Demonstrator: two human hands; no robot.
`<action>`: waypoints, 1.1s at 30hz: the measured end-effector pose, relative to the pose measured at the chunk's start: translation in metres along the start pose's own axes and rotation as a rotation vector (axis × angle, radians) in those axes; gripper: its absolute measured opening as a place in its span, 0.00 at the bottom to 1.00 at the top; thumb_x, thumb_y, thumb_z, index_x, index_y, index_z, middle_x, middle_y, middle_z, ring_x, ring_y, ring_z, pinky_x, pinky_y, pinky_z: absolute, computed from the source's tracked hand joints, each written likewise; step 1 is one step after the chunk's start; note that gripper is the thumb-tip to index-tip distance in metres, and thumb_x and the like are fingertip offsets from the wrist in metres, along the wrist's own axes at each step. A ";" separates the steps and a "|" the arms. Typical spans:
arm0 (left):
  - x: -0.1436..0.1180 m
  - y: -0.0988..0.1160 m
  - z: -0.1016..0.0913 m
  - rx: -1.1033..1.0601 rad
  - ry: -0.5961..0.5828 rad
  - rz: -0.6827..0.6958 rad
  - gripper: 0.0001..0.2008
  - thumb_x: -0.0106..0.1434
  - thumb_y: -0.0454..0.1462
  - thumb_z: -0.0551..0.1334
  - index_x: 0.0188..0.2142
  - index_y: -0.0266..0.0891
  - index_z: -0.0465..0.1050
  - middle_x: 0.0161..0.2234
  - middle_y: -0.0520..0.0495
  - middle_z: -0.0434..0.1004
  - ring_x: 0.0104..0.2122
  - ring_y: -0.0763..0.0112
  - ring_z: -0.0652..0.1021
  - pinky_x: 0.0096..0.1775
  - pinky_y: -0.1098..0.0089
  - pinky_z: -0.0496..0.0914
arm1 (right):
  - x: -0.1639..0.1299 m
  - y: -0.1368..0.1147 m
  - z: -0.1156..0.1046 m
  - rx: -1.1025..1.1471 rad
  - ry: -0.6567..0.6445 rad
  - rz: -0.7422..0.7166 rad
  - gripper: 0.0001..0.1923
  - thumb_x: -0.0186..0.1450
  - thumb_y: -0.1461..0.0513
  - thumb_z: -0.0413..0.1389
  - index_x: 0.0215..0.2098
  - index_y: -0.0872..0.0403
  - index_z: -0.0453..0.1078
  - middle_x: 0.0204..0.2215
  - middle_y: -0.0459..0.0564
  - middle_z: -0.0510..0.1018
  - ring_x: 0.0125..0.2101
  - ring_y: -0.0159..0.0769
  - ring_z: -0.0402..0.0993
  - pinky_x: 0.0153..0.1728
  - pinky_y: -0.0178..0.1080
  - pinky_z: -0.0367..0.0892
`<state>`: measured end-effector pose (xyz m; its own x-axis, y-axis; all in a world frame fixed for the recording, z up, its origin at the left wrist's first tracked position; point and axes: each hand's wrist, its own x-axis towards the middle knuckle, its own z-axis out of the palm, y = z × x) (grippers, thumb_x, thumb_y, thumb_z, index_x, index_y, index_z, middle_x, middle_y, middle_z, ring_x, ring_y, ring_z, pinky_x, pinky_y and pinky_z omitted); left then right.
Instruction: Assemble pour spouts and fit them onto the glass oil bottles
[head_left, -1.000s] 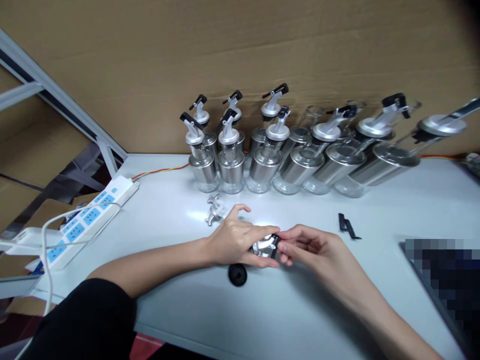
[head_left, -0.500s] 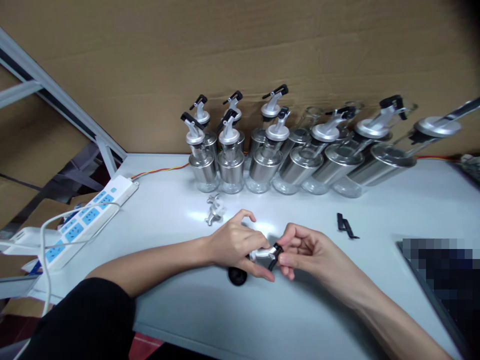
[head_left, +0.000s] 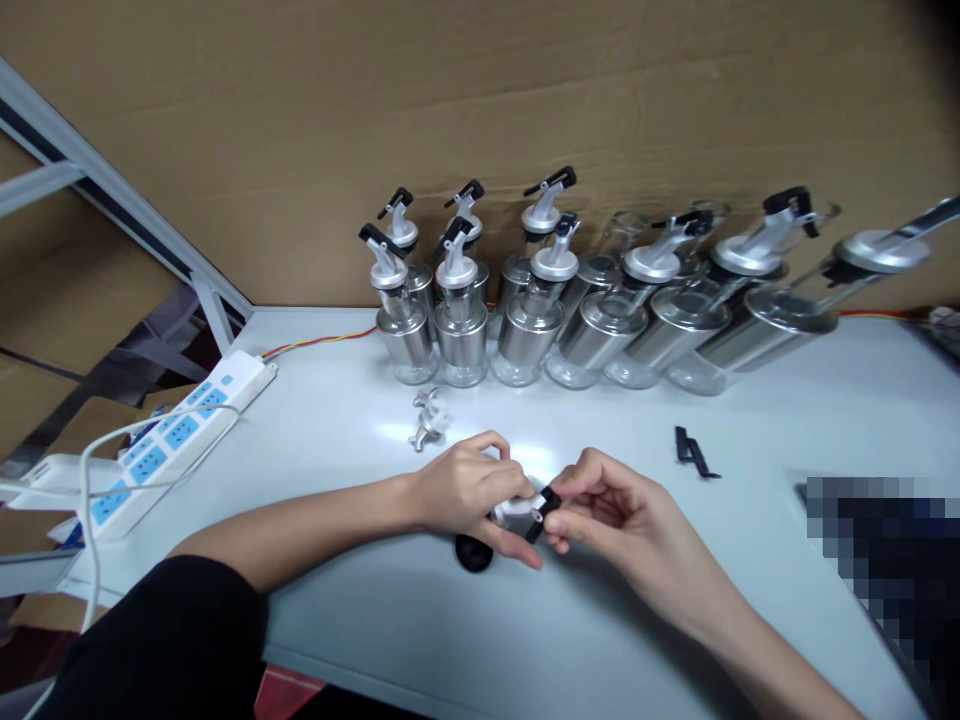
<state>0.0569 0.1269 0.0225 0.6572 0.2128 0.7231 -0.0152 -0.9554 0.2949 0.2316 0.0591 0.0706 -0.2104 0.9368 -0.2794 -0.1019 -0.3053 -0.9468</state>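
My left hand (head_left: 472,492) is closed around a silver bottle pourer (head_left: 516,516), whose spout points to the right. At the spout's end sits a black flip cap (head_left: 540,514), and the thumb and fingers of my right hand (head_left: 611,510) pinch it. Part of the pourer is hidden by my left hand. A round black piece (head_left: 474,552) lies on the table just below that hand. Farther up are loose silver pourer parts (head_left: 430,420). To the right of my right hand lie small black lever pieces (head_left: 694,452).
Several glass bottles with steel sleeves (head_left: 529,335) stand in rows along the cardboard backing (head_left: 300,150), most topped with pourers. A white power strip (head_left: 180,430) with cables lies at the left of the table (head_left: 375,630). A dark, pixelated flat object (head_left: 892,580) occupies the right side.
Both hands have shifted slightly left. The black cap at the spout's end has turned a little, and my right hand still pinches it.
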 end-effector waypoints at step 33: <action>0.002 0.004 -0.002 0.044 -0.058 0.037 0.07 0.62 0.41 0.53 0.32 0.40 0.61 0.18 0.59 0.70 0.17 0.79 0.69 0.36 0.70 0.69 | -0.004 0.000 -0.010 -0.481 -0.081 -0.166 0.11 0.57 0.54 0.62 0.32 0.52 0.72 0.27 0.47 0.77 0.30 0.35 0.72 0.32 0.35 0.66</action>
<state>0.0566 0.1239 0.0258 0.6993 0.1658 0.6954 -0.0084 -0.9708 0.2399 0.2424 0.0572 0.0702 -0.3059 0.9440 -0.1238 0.3144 -0.0226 -0.9490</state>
